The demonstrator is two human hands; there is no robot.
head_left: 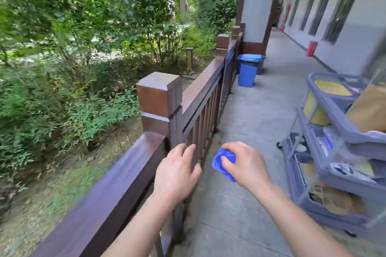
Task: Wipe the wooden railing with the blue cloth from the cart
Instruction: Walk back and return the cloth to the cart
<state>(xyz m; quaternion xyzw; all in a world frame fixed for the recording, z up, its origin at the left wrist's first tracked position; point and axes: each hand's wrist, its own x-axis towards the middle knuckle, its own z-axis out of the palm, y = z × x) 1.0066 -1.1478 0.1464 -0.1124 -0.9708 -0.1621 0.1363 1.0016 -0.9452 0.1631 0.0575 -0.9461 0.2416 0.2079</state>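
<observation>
The right hand [247, 166] has its fingers and thumb curled round a crumpled bright blue cloth [218, 164], which bulges out on the thumb side of the fist. It is held in the air above the grey stone-paved walkway floor [246, 115] and touches nothing else. Just to the left of the cloth, apart from it, the left hand [177, 173] is spread flat with straight, loosely parted fingers and holds nothing. It hovers beside the dark brown wooden railing [117, 185]; whether it touches the wood cannot be told. The railing's sloping top rail runs further left of the grip, and its square-capped wooden post [160, 98] stands ahead of both hands. To the right of the grip stands a grey-blue plastic tiered cart [344, 181] loaded with supplies. Well ahead, by the railing, is a blue plastic bin [247, 73].
</observation>
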